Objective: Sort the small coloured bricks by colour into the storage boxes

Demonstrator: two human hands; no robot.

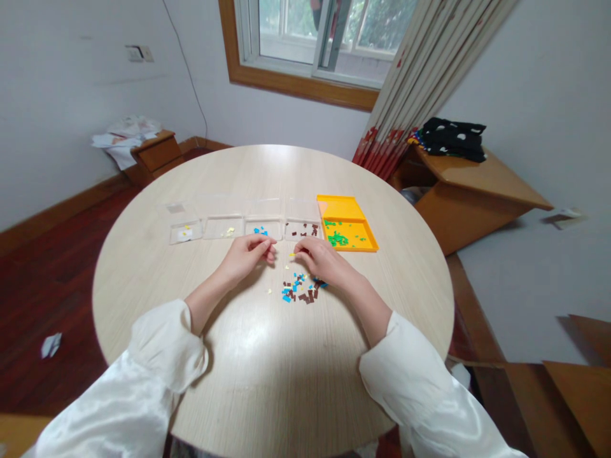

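Note:
My right hand (pixel 319 257) pinches a small yellow toy brick (pixel 292 255) above the table, just behind a mixed pile of small bricks (pixel 300 289) in brown, blue and cream. My left hand (pixel 251 256) is closed with thumb and fingers together, in front of the clear boxes; whatever it may hold is too small or hidden to make out. Between the hands lies a loose cream piece (pixel 287 267). Behind them stand open clear boxes: one with brown bricks (pixel 304 233), one with blue bricks (pixel 260 231), one with cream bricks (pixel 230 232) and one with yellow bricks (pixel 186 230).
An open orange box (pixel 371 244) with green bricks (pixel 338 238) stands at the right end of the row. All this rests on a round wooden table (pixel 267 369). Beyond its rim are a stool (pixel 157 152) at left and a wooden cabinet (pixel 477 191) at right.

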